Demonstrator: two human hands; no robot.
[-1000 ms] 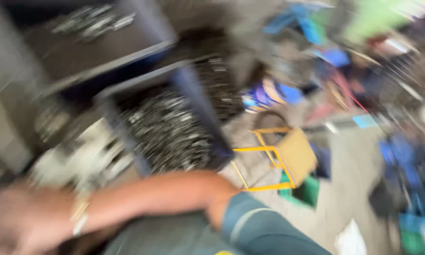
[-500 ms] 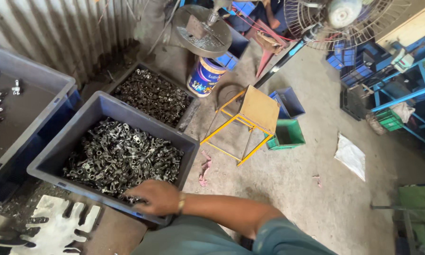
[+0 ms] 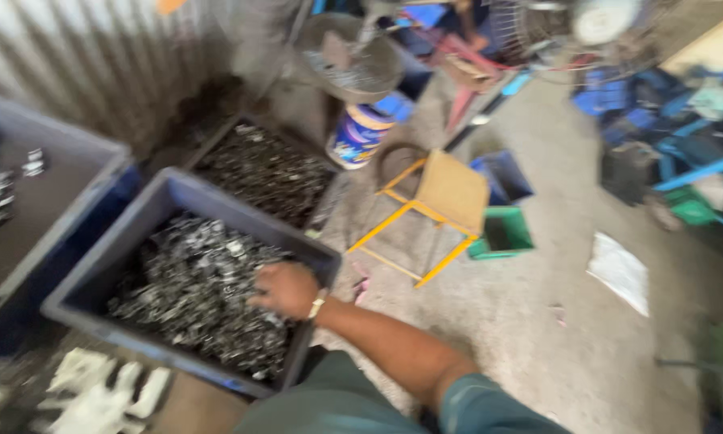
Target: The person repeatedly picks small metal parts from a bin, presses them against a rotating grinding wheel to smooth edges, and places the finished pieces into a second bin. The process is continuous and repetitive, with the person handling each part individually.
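A hand (image 3: 285,289) is laid palm-down on a heap of small grey metal parts (image 3: 201,289) inside a dark blue-grey crate (image 3: 104,265), toward the crate's 3 o'clock side. It is reached in from the right and is taken for the right hand; whether the fingers are closed on any pieces cannot be told, since they are blurred and half sunk in the heap. The other hand is not seen. The parts are judged hard, heavy in bulk, loose and likely sharp-edged or oily, so a scooped handful would serve better than a pinch. At the crate's 1 o'clock a second tray of metal parts (image 3: 265,169) is seen, a yellow-framed stool (image 3: 446,201) at 3 o'clock, white gloves (image 3: 96,394) at 6 o'clock. Against half a second ago, the hand has been moved from the crate's near rim further in onto the heap
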